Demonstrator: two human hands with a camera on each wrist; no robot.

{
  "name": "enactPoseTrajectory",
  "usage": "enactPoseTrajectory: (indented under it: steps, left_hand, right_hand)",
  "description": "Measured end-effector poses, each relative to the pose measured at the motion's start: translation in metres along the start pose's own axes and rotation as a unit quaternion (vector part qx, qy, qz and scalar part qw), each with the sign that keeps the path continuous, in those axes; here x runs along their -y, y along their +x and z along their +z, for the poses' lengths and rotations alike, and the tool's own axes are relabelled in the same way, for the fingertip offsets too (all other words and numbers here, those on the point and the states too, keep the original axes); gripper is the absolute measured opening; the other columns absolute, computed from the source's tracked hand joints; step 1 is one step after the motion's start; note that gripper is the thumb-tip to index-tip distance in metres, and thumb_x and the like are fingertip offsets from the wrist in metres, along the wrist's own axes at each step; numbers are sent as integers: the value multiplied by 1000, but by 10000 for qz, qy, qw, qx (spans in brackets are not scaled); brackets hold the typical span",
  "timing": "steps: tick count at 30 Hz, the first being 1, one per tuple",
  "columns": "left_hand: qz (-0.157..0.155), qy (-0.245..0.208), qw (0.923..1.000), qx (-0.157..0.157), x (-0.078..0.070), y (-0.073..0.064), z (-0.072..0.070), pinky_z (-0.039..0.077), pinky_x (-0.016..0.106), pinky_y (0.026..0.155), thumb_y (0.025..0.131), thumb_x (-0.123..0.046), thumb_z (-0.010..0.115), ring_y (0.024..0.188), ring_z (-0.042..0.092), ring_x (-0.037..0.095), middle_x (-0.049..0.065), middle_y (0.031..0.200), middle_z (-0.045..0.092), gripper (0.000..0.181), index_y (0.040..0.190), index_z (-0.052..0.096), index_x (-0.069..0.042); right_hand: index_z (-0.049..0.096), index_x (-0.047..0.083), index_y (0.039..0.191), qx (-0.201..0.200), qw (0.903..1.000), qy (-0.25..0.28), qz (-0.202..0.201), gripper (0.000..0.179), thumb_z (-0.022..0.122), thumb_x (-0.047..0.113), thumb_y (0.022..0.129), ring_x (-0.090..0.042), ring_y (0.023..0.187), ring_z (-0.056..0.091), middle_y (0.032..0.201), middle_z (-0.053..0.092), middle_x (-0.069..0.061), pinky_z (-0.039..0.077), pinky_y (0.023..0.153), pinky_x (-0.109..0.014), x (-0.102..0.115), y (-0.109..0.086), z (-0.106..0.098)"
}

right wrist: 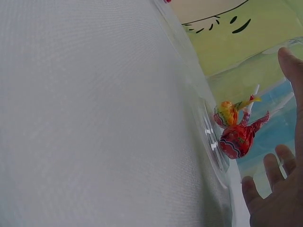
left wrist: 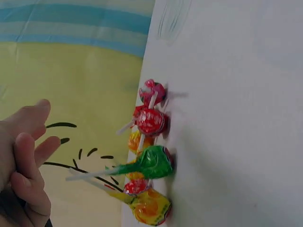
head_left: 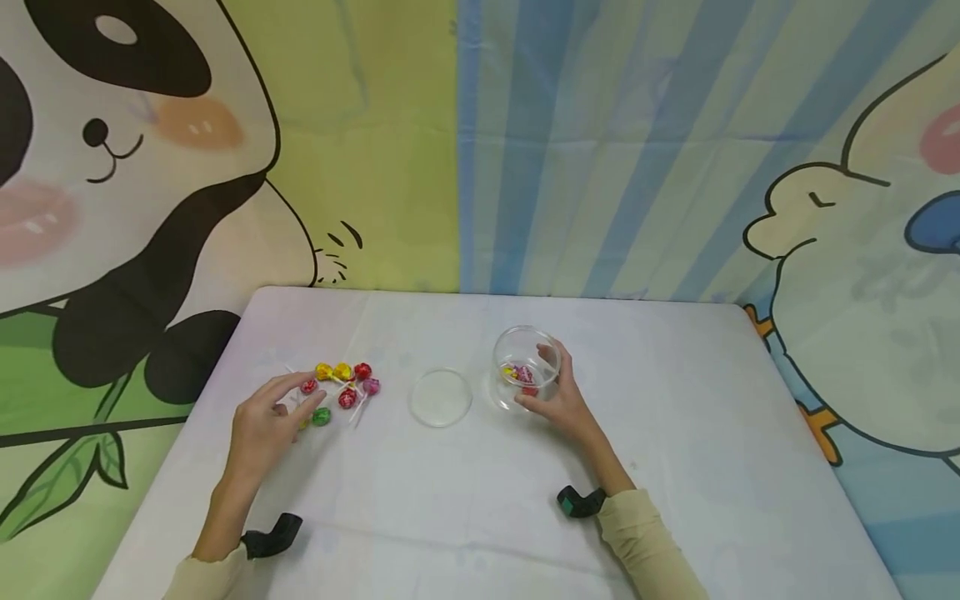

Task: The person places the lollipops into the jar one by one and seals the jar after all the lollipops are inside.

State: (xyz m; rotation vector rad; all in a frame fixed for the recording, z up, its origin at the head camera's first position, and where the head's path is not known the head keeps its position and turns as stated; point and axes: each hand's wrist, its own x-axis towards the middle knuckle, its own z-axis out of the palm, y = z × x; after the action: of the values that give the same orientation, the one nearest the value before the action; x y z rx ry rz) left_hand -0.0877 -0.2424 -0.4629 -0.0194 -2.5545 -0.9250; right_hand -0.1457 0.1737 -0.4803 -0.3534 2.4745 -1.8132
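Observation:
My left hand (head_left: 262, 425) hovers over a cluster of wrapped lollipops, thumb and index finger apart and nothing between them. Beneath and beside the fingers lie a green lollipop (head_left: 321, 416), a yellow one (left wrist: 150, 206) and several red (head_left: 347, 399), yellow and pink ones with white sticks. On the right, my right hand (head_left: 558, 400) holds a clear round jar (head_left: 501, 395) by its side, thumb in front and fingers behind. A few lollipops rest inside the jar, among them a red one (right wrist: 236, 141) and a yellow-orange one (right wrist: 227, 113).
A clear round lid (head_left: 440, 398) lies flat between the lollipops and the jar. All of it is on a white-covered table (head_left: 420, 517). A cartoon-printed curtain (head_left: 390, 150) hangs behind the table's far edge. Each wrist wears a black camera mount (head_left: 273, 536).

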Motion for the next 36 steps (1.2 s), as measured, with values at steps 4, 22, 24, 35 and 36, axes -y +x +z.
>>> enactPoseTrajectory:
  steps: [4, 22, 24, 35, 36]
  left_hand:
    - [-96, 438, 9988, 186, 5, 0, -2, 35, 18, 43, 77, -13, 81, 43, 37, 3, 18, 115, 68, 41, 116, 70, -6]
    - [89, 1297, 9913, -182, 10, -7, -5, 25, 24, 40, 78, -10, 79, 48, 51, 23, 20, 90, 74, 27, 105, 75, -7]
    - [179, 1430, 9893, -236, 9, -7, -6, 22, 24, 40, 77, -10, 80, 44, 45, 20, 20, 83, 74, 29, 105, 76, -7]
    - [609, 1703, 9819, -564, 4, -3, -10, 17, 25, 40, 67, -19, 86, 41, 25, 11, 13, 54, 63, 31, 94, 77, -4]
    - [612, 1629, 9830, -589, 2, -3, -10, 19, 24, 40, 68, -19, 87, 41, 28, 11, 14, 56, 65, 31, 93, 77, -4]
  right_hand:
    - [12, 10, 151, -5, 10000, -11, 9, 99, 78, 6, 77, -42, 145, 25, 154, 29, -26, 18, 114, -65, 0, -1, -1]
    - [11, 12, 151, 25, 10000, 14, 26, 100, 78, 7, 77, -41, 147, 23, 154, 28, -26, 18, 115, -65, -1, 0, -2]
    - [11, 11, 151, 28, 10000, 36, 18, 100, 78, 6, 77, -41, 147, 23, 154, 27, -26, 18, 115, -65, -1, 0, -2]
    - [11, 11, 152, 30, 10000, 52, -52, 101, 78, 7, 77, -42, 147, 23, 154, 27, -27, 18, 115, -64, -2, 0, -2]
    - [11, 11, 152, 31, 10000, 67, -55, 101, 78, 6, 77, -42, 146, 23, 154, 27, -27, 18, 115, -64, -3, 0, -2]
